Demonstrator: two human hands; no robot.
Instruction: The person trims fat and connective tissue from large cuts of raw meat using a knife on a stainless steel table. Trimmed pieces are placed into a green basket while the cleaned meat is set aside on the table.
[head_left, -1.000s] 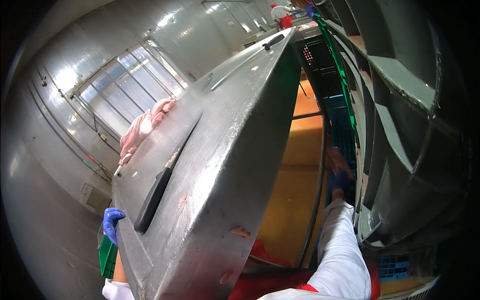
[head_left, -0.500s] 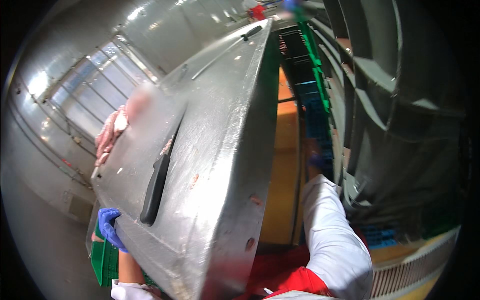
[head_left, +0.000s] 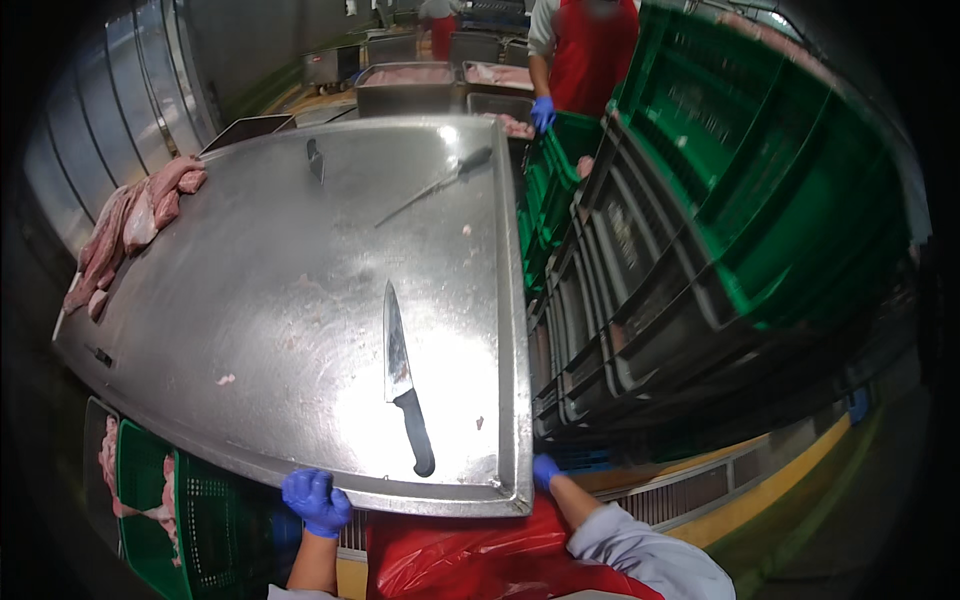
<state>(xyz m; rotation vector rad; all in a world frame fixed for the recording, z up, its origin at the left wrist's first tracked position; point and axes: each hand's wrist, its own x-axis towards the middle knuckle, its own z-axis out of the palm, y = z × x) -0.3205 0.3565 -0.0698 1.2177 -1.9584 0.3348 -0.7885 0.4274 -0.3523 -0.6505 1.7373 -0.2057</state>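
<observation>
Left hand (head_left: pixel 317 502): curled at our metal worktop (head_left: pixel 270 290), hold unclear
Right hand (head_left: pixel 545 471): half-hidden; we can't tell
Knife (head_left: pixel 397 362): smooth, tapered

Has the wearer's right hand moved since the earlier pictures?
Yes: the right hand, earlier reaching low, has moved closer to the near right corner of the metal table.

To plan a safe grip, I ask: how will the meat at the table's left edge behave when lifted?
The meat likely flops, since its strips lie limp and folded. Its raw surface may be slippery. Lying at the edge of the table, it could slide off.
</observation>
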